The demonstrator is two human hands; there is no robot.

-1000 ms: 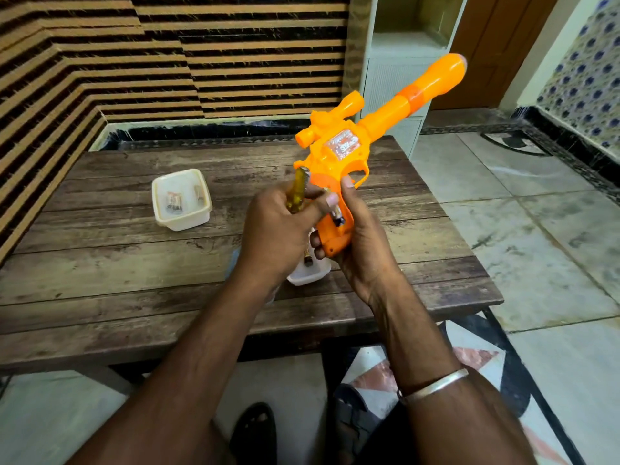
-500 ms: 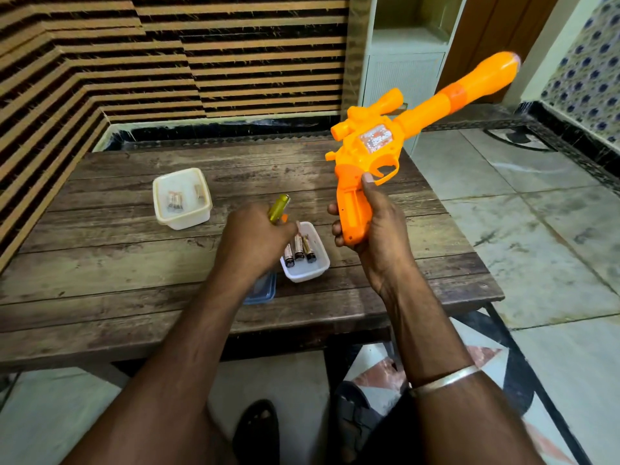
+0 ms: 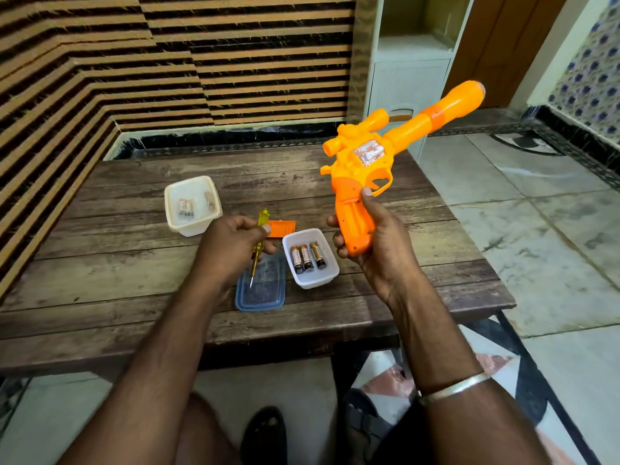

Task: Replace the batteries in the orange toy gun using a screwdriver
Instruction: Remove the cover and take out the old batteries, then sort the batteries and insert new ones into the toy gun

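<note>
Three batteries (image 3: 307,258) in white tub (image 3: 315,282); left hand (image 3: 231,245) grips screwdriver (image 3: 255,262), right hand (image 3: 382,245) grips toy gun (image 3: 355,216).

A: What place is shown?
B: A room in a home.
A: Evidence?
B: Pale marble floor tiles (image 3: 503,182), a white plastic drawer cabinet (image 3: 407,82), a brown wooden door (image 3: 496,45), blue-flowered wall tiles (image 3: 590,75), a worn dark plank bench (image 3: 134,263).
</note>
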